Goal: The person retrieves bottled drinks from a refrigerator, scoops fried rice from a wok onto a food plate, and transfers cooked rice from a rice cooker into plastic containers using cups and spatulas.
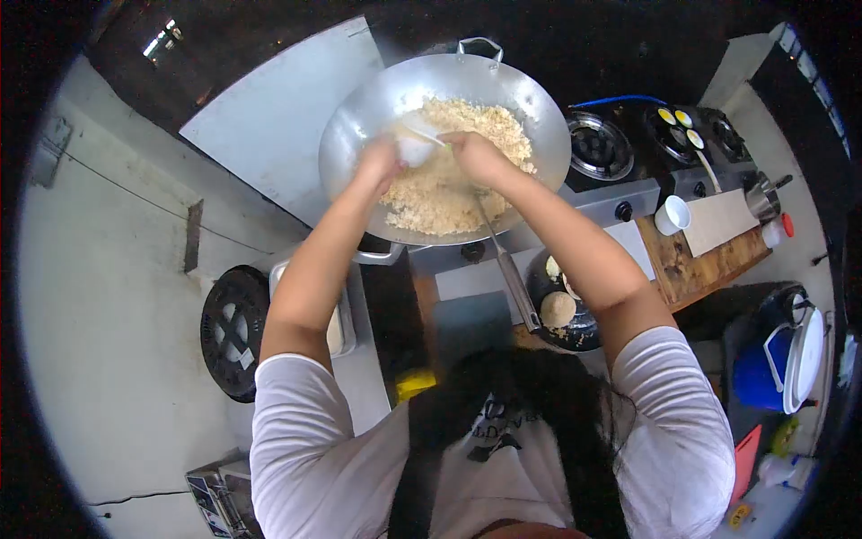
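A large metal wok holds a heap of pale fried rice. Above the rice, my left hand is closed around a whitish, translucent tub, blurred at its edges. My right hand is closed, with a slim white spoon-like utensil reaching from its fingers to the tub; the utensil's far end is unclear. A long-handled metal turner leans over the wok's near rim, its head in the rice. Neither hand touches it.
A black pan with food remnants sits below my right forearm. To the right are a gas burner, fried eggs, a white cup on a wooden board, and a blue bucket. A pale panel stands left of the wok.
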`<state>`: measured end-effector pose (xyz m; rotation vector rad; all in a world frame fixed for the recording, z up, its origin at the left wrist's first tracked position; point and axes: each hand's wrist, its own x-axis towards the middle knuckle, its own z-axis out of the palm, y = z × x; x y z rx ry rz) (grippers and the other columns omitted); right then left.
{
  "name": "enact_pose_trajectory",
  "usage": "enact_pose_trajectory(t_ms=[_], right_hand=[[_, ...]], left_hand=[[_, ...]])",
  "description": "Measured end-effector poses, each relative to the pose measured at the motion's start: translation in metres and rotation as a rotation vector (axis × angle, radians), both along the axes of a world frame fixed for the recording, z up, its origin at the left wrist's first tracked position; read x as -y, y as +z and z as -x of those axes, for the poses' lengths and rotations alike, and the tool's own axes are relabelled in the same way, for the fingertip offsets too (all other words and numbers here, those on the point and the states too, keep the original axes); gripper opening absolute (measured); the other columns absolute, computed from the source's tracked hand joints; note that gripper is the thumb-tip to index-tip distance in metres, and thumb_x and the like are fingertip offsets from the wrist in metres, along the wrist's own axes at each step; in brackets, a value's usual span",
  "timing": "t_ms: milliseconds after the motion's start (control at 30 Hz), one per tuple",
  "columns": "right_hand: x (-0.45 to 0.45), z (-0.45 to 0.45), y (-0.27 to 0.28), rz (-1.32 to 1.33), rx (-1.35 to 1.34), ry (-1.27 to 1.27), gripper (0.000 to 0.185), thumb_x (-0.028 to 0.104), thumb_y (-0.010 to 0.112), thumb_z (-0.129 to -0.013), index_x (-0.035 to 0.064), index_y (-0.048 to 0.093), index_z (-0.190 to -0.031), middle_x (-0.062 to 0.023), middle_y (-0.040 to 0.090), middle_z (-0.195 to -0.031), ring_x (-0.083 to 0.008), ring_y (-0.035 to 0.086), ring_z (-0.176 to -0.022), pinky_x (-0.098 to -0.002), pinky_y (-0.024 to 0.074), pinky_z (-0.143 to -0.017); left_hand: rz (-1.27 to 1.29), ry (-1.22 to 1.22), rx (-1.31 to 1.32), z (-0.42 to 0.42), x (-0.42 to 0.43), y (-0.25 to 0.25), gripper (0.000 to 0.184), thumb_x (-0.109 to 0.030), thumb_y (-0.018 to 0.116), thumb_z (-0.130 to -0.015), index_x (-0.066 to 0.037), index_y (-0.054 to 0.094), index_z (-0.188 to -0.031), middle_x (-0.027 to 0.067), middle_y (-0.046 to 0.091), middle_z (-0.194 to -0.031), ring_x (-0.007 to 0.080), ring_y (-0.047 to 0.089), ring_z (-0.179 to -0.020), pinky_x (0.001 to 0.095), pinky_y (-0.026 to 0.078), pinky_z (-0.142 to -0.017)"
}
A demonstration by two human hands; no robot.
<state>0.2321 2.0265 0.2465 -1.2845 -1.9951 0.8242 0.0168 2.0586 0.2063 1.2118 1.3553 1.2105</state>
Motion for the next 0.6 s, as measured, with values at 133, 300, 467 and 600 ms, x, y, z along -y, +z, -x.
enact_pose_trajectory(t_ms=[133,300,467,600], right_hand=[[-0.002,-0.004,0.004,0.127,0.014,-0.02,0.037,0.009,0.047,-0.085,0.0098,0.065,-0.117,-0.0232,0.066,-0.094,-0.0354,0.066,-0.085,-0.0404,0.0509,-0.08],[-0.007,-0.011,-0.017,-0.028,0.141,0.056,0.038,0.008,0.048,-0.083,0.0102,0.065,-0.118,-0.0244,0.066,-0.093,-0.035,0.066,-0.084,-0.0405,0.0514,-0.078],[0.012,-0.005,-0.009,0.017,0.027,0.029,0.038,0.008,0.048,-0.083,0.0102,0.064,-0.118,-0.0247,0.066,-0.092,-0.0348,0.066,-0.083,-0.0402,0.0515,-0.078],[0.013,-0.008,-0.005,0.13,0.077,0.016,0.036,0.01,0.046,-0.087,0.0113,0.065,-0.118,-0.0256,0.065,-0.092,-0.0355,0.066,-0.083,-0.0411,0.0511,-0.078]], left_hand=[[-0.067,-0.103,-0.249,0.01,-0.006,-0.018,0.015,-0.017,0.038,-0.091,-0.007,0.044,-0.082,0.0023,0.041,-0.071,0.0127,0.039,-0.058,0.0259,0.036,-0.048],[0.165,-0.017,0.105,-0.021,0.03,0.026,0.019,-0.017,0.039,-0.092,-0.002,0.05,-0.089,0.0067,0.048,-0.075,0.0151,0.045,-0.061,0.0298,0.038,-0.048],[0.168,0.037,0.231,-0.027,0.027,0.019,0.023,-0.017,0.04,-0.092,0.001,0.054,-0.094,0.0107,0.055,-0.081,0.0171,0.05,-0.063,0.0306,0.04,-0.047],[0.215,-0.055,0.276,-0.015,0.024,0.006,0.021,-0.014,0.038,-0.09,0.0,0.053,-0.093,0.0096,0.051,-0.078,0.0154,0.047,-0.062,0.0285,0.038,-0.045]])
